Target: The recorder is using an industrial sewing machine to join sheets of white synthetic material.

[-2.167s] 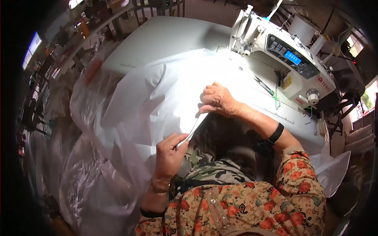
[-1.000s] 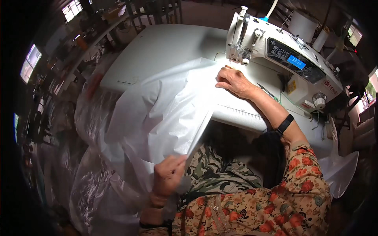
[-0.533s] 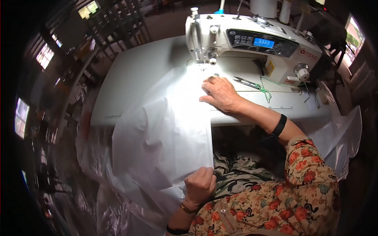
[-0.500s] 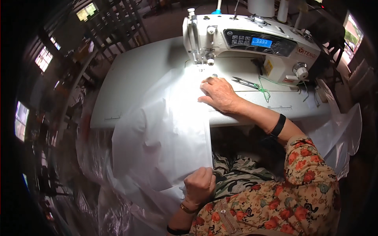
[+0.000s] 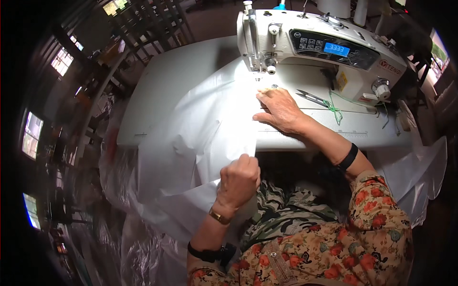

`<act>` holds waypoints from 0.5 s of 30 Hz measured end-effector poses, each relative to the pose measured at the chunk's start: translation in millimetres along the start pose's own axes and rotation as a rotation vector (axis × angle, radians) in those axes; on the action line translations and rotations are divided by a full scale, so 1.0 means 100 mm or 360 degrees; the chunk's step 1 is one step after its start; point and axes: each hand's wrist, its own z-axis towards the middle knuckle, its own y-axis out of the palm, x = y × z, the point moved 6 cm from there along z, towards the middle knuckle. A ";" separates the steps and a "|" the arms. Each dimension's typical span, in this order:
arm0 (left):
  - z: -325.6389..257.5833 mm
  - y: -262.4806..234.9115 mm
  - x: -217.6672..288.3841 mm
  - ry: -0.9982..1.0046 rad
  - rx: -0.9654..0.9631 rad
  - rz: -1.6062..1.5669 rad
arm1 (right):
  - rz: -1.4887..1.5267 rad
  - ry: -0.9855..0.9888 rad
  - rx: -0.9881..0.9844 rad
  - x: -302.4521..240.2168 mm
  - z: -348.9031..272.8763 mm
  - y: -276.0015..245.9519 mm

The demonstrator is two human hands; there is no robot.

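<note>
A thin white sheet (image 5: pixel 191 138), smooth like plastic film, spreads over the sewing table and hangs off its front edge. Its right edge runs up to the presser foot of the white sewing machine (image 5: pixel 267 38). My left hand (image 5: pixel 240 178) is closed in a fist on that edge, just off the table front. Close in front of the needle, my right hand (image 5: pixel 280 108) lies palm down by the sheet's edge, thumb apart from the fingers. Strong lamp light washes out the sheet around the needle. To the right of my right hand lie dark thread snips (image 5: pixel 312 98).
Green cord (image 5: pixel 335 112) trails from the snips. The table top (image 5: pixel 152 90) reaches left of the sheet. More clear film (image 5: pixel 143 248) is heaped low on the left, and a translucent sheet (image 5: pixel 405 176) hangs at the right. Thread cones (image 5: pixel 334 7) stand behind the machine.
My left hand has moved up toward the machine with the sheet edge, and the sheet bunches more beside it. My right hand stays near the needle. The view has shifted slightly.
</note>
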 end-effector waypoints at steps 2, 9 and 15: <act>0.15 0.06 -0.03 -0.0007 -0.0015 0.0028 | 0.0016 -0.0014 0.0002 -0.01 0.00 0.00; 0.66 0.37 -0.18 0.0016 -0.0172 0.0203 | 0.0058 -0.0131 0.0049 0.00 0.00 0.04; 1.12 0.49 -0.38 -0.0025 -0.0114 0.0155 | 0.0030 -0.0134 0.0058 0.08 0.01 0.09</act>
